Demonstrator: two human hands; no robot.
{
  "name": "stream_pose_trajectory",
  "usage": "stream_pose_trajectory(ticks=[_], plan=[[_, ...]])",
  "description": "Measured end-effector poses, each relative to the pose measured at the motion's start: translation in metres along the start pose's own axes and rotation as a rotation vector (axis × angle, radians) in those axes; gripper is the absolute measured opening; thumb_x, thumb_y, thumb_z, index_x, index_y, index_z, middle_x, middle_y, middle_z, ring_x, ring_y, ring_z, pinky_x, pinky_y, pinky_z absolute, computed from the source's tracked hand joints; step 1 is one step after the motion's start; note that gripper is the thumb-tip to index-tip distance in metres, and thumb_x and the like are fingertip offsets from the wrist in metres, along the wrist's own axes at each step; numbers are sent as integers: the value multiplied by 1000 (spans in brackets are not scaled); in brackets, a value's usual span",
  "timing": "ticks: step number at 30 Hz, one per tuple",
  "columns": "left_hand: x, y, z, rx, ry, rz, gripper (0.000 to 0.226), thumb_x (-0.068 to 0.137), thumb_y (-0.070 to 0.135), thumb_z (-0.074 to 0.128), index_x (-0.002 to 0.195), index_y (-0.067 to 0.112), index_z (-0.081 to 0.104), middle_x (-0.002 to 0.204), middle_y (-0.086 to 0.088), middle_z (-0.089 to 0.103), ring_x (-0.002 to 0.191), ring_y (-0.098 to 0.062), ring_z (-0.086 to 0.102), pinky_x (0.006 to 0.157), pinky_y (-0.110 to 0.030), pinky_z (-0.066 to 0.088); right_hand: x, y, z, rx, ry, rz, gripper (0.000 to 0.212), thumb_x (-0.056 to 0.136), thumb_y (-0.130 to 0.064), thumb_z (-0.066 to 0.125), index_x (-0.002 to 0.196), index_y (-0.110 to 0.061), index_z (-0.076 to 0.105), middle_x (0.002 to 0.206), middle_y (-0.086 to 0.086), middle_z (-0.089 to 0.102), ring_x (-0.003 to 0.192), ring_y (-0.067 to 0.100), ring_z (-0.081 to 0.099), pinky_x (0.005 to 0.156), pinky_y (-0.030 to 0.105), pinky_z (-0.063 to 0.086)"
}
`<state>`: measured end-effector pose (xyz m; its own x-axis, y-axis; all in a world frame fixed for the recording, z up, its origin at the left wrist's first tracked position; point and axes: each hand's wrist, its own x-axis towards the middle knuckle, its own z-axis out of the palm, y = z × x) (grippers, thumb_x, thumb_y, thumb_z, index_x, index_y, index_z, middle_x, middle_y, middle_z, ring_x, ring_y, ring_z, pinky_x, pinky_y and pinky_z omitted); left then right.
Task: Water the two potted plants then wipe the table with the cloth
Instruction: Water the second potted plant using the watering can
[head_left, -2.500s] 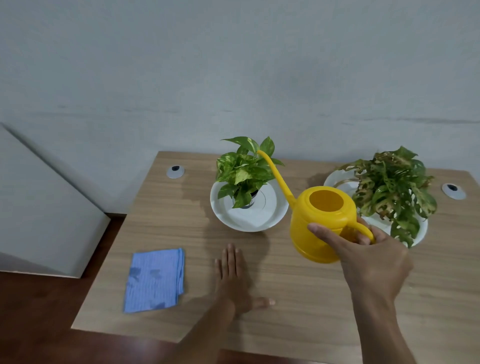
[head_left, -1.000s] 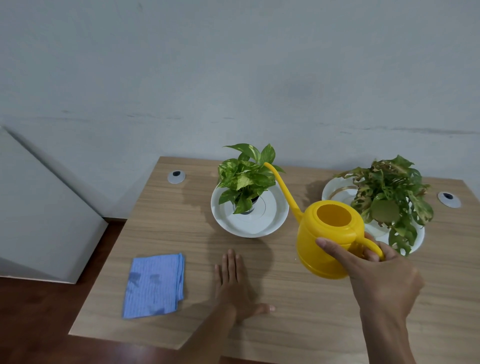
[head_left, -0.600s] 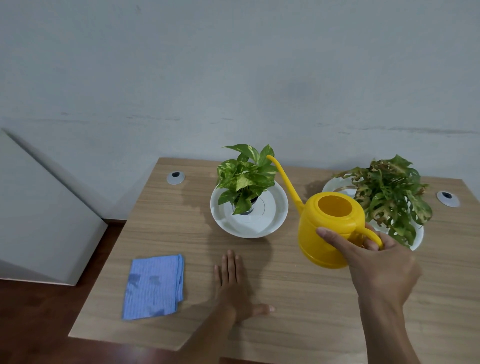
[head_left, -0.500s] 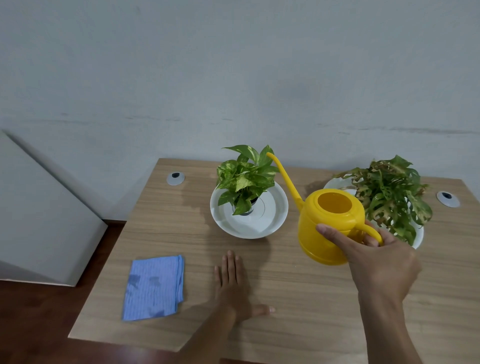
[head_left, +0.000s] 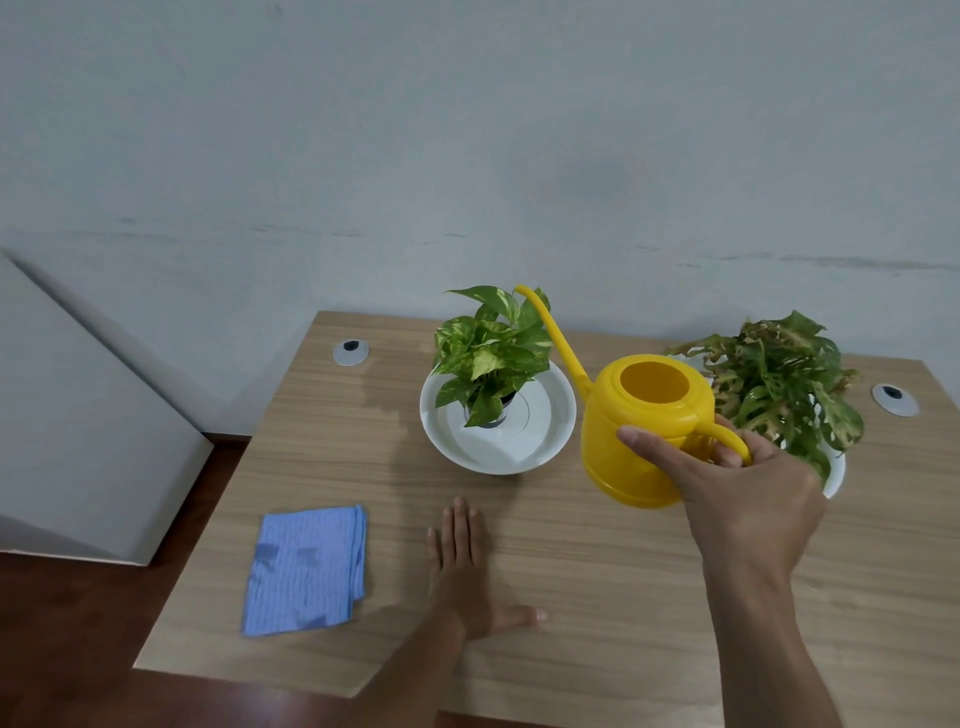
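Ahead-left of the right hand (head_left: 748, 483), which grips the yellow watering can (head_left: 641, 441) by its handle, sits the pothos plant (head_left: 491, 358). Spout's long axis runs up-left, tip over its leaves. Monstera plant (head_left: 779, 379) just beyond the knuckles. Left hand (head_left: 462, 571) flat, open on the table (head_left: 597, 597); blue cloth (head_left: 306, 569) just to its left.

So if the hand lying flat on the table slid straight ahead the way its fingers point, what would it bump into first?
The left hand lies flat with its fingers pointing away, toward the wall. Sliding straight on, it would probably meet the white saucer under the left potted plant first. The tabletop between them looks bare.
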<state>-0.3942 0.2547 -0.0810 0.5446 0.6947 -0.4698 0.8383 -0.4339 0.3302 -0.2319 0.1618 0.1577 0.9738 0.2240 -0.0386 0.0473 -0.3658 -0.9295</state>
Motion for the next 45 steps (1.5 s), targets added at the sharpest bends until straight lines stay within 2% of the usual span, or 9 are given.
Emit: stream_pose_trajectory(ticks=[5,10,23,27,29,33,37,40,45], plan=[[0,0,1,2,8,-9,164,40,100,51,150,8,-29,153,-9,-44,140,-25,-43,116,-50,-25,-3,-4,2,-20,-5,-14,101,31,-66,86,117,-14,73,78,-2,68,82,15,69,81,43,60],[0,1,1,-2,13,-7,164,40,100,51,151,8,-26,154,-10,-42,141,-26,-42,117,-51,-23,-9,-7,3,-24,-34,-31,77,30,-67,82,94,-24,75,66,-8,64,69,11,64,76,43,59],[1,2,2,-8,29,-33,165,39,99,54,151,9,-27,154,-9,-43,141,-24,-41,117,-49,-23,-12,-6,1,44,-105,-81,100,31,-63,82,118,-14,72,84,6,74,76,11,66,69,24,48],[-1,3,0,-11,28,-21,165,40,99,55,151,8,-27,152,-8,-45,140,-24,-43,109,-43,-35,-16,-7,-1,40,-107,-67,78,31,-61,83,100,-27,73,68,-11,65,70,-3,60,68,28,51],[-1,3,0,-8,25,-17,165,40,99,54,150,8,-28,152,-9,-45,140,-24,-43,112,-46,-31,-18,-6,-3,43,-99,-60,65,31,-62,83,89,-37,67,67,-13,65,70,-2,61,71,32,54],[-1,1,0,3,11,0,164,41,100,51,150,7,-28,153,-11,-44,140,-27,-43,117,-52,-23,-19,-2,-6,28,-106,-60,95,28,-65,82,112,-20,75,71,-9,68,76,-2,63,77,36,58],[1,1,2,14,9,9,164,41,101,49,150,6,-28,153,-12,-43,141,-28,-42,117,-53,-23,-20,1,-9,15,-111,-73,96,31,-65,80,115,-18,74,76,-6,69,78,-5,61,75,34,57],[1,1,1,30,-1,8,168,35,105,44,150,6,-28,152,-12,-44,140,-28,-42,116,-53,-23,-21,5,-11,-5,-119,-71,97,33,-63,83,118,-17,73,81,-3,70,77,5,66,76,35,58],[0,2,0,15,-13,20,169,32,108,36,150,5,-29,152,-12,-45,138,-28,-45,115,-52,-26,-21,10,-13,-4,-122,-57,91,28,-68,79,106,-24,75,77,-4,71,76,4,65,74,37,58]])
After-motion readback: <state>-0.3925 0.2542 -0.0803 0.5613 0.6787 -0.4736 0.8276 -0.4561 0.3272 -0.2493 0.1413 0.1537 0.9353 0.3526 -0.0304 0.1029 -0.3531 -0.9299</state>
